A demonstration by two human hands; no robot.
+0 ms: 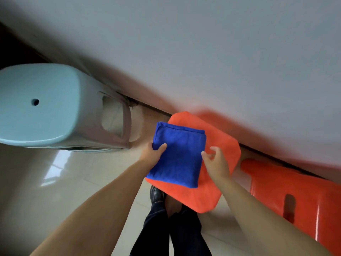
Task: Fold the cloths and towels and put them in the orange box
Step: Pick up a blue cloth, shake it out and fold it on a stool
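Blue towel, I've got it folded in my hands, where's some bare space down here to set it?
The light blue stool's seat is bare. So is the tiled floor left of your left hand. The orange stool under the blue towel shows bare seat past your right hand. Crowded: your shoes below, another orange stool by the wall.
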